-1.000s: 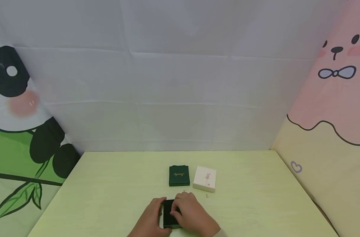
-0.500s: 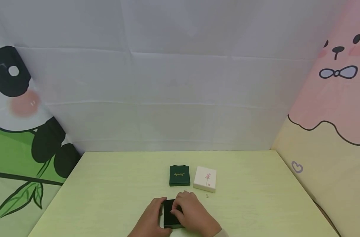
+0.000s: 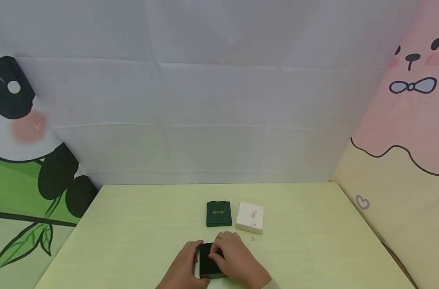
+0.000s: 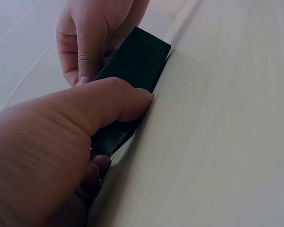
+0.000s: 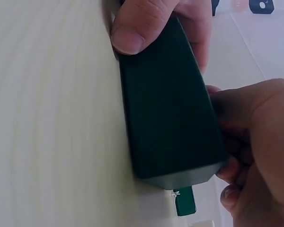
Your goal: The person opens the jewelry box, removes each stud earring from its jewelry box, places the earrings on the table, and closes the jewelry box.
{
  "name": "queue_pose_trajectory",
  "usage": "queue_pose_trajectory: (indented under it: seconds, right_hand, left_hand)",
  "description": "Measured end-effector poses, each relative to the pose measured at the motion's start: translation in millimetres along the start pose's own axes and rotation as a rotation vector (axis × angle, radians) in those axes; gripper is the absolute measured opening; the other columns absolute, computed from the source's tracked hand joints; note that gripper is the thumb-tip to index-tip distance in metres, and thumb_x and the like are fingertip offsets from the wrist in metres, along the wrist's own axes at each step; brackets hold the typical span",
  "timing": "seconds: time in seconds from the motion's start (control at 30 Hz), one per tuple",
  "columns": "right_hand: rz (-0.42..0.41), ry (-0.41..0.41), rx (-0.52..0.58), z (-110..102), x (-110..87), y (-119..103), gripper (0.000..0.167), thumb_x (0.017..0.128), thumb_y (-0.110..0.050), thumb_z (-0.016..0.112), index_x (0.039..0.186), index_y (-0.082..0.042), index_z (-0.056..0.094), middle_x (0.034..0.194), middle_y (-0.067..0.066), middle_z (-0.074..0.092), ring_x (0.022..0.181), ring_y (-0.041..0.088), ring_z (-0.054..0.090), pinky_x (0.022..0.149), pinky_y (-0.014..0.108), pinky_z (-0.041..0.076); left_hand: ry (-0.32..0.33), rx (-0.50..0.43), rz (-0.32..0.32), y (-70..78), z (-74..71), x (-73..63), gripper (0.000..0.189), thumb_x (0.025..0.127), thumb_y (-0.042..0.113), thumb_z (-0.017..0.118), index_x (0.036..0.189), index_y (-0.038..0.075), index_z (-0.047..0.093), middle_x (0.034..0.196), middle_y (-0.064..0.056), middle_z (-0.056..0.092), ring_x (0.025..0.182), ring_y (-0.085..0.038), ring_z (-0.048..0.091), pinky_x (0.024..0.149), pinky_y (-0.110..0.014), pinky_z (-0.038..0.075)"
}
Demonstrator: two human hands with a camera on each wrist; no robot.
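Observation:
A small dark green box (image 3: 211,274) with a black top face lies near the front of the table. My left hand (image 3: 184,263) grips it from the left, thumb on the near side and fingers at the far corner. In the left wrist view that thumb presses against the side of the green box (image 4: 137,54). My right hand (image 3: 235,255) bends over the box, thumb and curled fingers close together at its black face. I cannot tell whether those fingertips pinch anything. In the right wrist view the right hand (image 5: 265,137) is beside the box (image 5: 170,104).
Behind the hands lies a green box with gold lettering (image 3: 219,213). To its right is a white box with a pink flower print (image 3: 250,218). A tiny light-coloured item (image 3: 252,238) rests on the table (image 3: 295,249) in front of the white box. Printed cloth walls enclose the table.
My right hand has shifted very slightly up and right, and now covers the small speck behind it. The left hand keeps its grip on the box, which stays in place.

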State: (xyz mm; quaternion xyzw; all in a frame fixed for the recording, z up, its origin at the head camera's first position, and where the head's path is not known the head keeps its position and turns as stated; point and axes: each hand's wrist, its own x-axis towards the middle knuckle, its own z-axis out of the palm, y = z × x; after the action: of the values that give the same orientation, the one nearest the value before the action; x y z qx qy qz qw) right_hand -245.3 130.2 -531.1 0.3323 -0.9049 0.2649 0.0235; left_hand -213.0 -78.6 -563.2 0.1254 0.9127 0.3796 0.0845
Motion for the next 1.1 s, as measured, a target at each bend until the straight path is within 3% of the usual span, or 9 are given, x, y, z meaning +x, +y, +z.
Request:
queue_pose_trajectory:
  seconds: [0.4, 0.73, 0.93, 1.1]
  right_hand:
    - [0.011, 0.026, -0.032, -17.1, 15.2, 3.3, 0.010, 0.098, -0.028, 0.073, 0.088, -0.027, 0.070, 0.089, -0.019, 0.054, 0.093, 0.006, 0.052, 0.090, 0.035, 0.045]
    - [-0.070, 0.093, -0.139, -35.1, 38.6, 10.3, 0.009, 0.096, -0.022, 0.075, 0.087, -0.021, 0.073, 0.089, -0.011, 0.059, 0.095, 0.013, 0.058, 0.089, 0.039, 0.047]
    - [-0.042, 0.124, -0.136, -34.7, 45.9, 16.2, 0.011, 0.095, -0.022, 0.076, 0.084, -0.021, 0.073, 0.088, -0.012, 0.059, 0.092, 0.013, 0.058, 0.090, 0.040, 0.047]
    - [-0.003, 0.123, -0.124, -29.3, 51.4, 21.1, 0.011, 0.096, -0.023, 0.075, 0.085, -0.021, 0.074, 0.087, -0.013, 0.059, 0.093, 0.012, 0.059, 0.092, 0.041, 0.047]
  left_hand:
    - [-0.015, -0.018, -0.020, 1.8, -1.4, 0.1, 0.098, 0.071, 0.042, 0.092, 0.147, 0.005, 0.043, 0.126, -0.001, 0.049, 0.100, -0.020, 0.050, 0.080, -0.035, 0.049]
    - [-0.002, -0.008, -0.001, 2.9, 0.5, -1.6, 0.098, 0.071, 0.042, 0.091, 0.147, 0.004, 0.043, 0.121, 0.000, 0.049, 0.097, -0.018, 0.049, 0.077, -0.034, 0.049]
    - [0.000, -0.004, 0.013, 4.6, -0.4, -2.5, 0.097, 0.070, 0.040, 0.091, 0.146, 0.003, 0.044, 0.120, 0.000, 0.049, 0.095, -0.017, 0.049, 0.076, -0.033, 0.048]
    - [-0.005, -0.002, -0.010, 5.5, -0.9, -2.1, 0.098, 0.071, 0.042, 0.092, 0.147, 0.003, 0.043, 0.123, 0.000, 0.049, 0.098, -0.017, 0.050, 0.080, -0.035, 0.049]
